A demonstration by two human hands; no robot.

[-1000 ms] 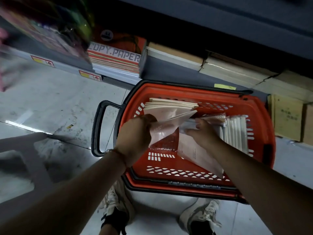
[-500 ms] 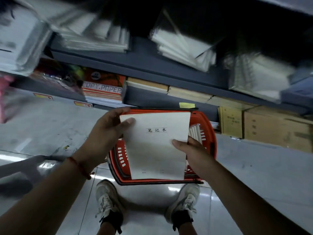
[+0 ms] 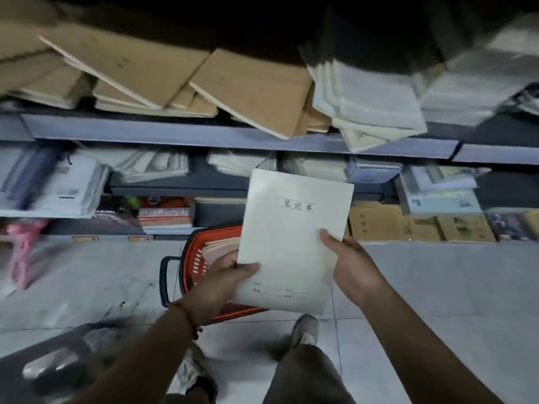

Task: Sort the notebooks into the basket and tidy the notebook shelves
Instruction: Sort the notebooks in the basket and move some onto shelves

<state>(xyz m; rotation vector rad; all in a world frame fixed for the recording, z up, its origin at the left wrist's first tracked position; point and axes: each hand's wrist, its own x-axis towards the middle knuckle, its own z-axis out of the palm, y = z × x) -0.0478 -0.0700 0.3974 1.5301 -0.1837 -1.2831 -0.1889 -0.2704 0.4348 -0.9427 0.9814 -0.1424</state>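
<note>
Notebook (image 3: 291,237), white cover, held up in front of the shelves (image 3: 186,135) above the red basket (image 3: 192,258) on the floor, left hand (image 3: 215,287) pinching its lower-left corner, right hand (image 3: 353,272) gripping its right edge, more notebooks stacked in the basket's far-left corner.

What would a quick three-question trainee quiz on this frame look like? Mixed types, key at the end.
1. True or false: both hands hold the white notebook.
2. What lies below the notebook? A) red basket B) cardboard box C) blue bin
3. Fill in: the top shelf's brown notebooks lie ____, not squared up.

Key
1. True: left hand grips the lower left corner, right hand the right edge.
2. A, the red basket, already holding notebooks.
3. Askew.
</note>
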